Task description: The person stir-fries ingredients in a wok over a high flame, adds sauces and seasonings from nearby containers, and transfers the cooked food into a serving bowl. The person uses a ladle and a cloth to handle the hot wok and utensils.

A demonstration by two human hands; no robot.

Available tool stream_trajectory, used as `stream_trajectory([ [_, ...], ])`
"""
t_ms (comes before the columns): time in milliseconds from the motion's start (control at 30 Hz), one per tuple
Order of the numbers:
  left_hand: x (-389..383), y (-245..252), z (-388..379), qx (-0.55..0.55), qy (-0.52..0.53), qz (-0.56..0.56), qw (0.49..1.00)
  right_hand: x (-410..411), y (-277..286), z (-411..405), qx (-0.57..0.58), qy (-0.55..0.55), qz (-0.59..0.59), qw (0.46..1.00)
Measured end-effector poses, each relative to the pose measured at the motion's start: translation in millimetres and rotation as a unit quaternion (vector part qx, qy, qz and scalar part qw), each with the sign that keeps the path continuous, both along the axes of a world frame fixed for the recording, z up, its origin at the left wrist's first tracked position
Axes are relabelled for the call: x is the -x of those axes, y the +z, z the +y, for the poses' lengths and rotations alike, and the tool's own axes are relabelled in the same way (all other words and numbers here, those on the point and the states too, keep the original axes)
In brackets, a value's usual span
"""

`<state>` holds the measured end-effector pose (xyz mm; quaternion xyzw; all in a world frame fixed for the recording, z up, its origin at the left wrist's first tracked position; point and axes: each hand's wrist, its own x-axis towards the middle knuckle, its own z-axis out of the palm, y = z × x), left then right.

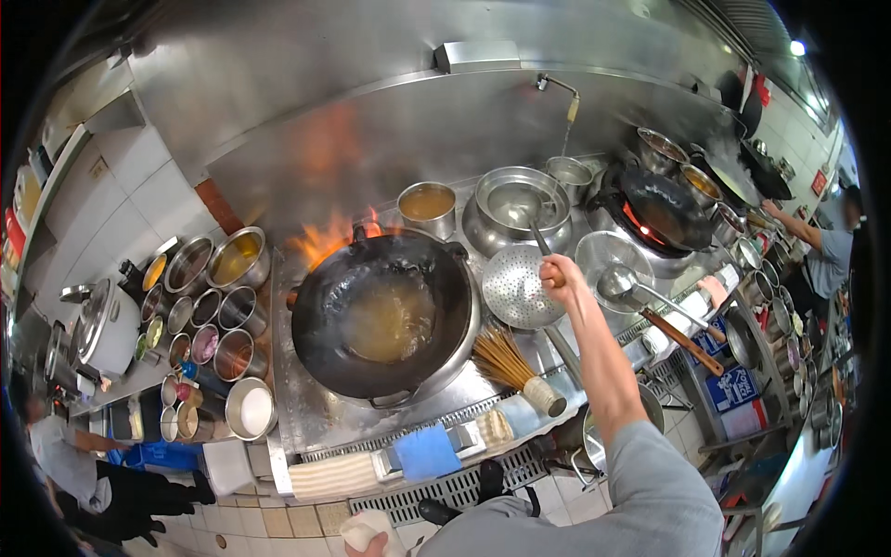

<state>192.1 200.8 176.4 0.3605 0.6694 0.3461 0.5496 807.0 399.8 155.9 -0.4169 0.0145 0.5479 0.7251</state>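
Note:
My right hand [562, 278] grips the handle of a metal ladle [537, 237]. The ladle's bowl is at the wide metal pot [480, 191] of water behind the burner top. Below that hand sits a round perforated strainer [511, 289]. To its left, a black wok [320, 334] holds bubbling yellowish liquid, with flames [324, 240] at its rear rim. At the bottom edge my left hand [376, 545] holds a pale cloth-like thing [362, 527], partly cut off by the frame. A bamboo wok brush [511, 362] lies right of the wok.
Several metal containers of ingredients [240, 355] stand left. A pot of brown liquid [426, 203] is behind the wok. A mesh strainer [592, 250], another ladle [617, 282] and a second wok [665, 202] over a glowing burner are right. People [832, 247] [62, 452] are at both sides.

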Motion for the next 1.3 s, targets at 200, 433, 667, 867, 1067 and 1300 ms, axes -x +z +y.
stream_trajectory([
  [200, -3.0, 4.1, 0.7, 0.002, -0.034, -0.019, 0.999, 68.6, 18.1, -63.4, -0.244, 0.024, 0.207, 0.947],
  [433, -20.4, -19.7, 27.4, -0.084, -0.058, -0.129, 0.986, 147.5, 70.3, -147.2, -0.294, 0.065, 0.303, 0.904],
  [667, -37.0, -17.8, 38.1, -0.09, -0.103, -0.189, 0.972, 168.3, 84.0, -200.7, -0.164, 0.147, 0.282, 0.934],
  [867, -32.1, -24.3, 40.4, -0.09, -0.105, -0.182, 0.974, 187.2, 66.3, -239.9, 0.058, 0.089, -0.112, 0.988],
  [1067, -30.8, -24.7, 51.6, -0.103, -0.119, -0.179, 0.971, 180.1, -10.3, -271.1, 0.281, 0.122, -0.545, 0.78],
  [1300, -42.7, -20.4, 63.1, -0.088, -0.144, -0.156, 0.973, 186.6, -22.2, -236.6, 0.317, 0.068, -0.834, 0.447],
])
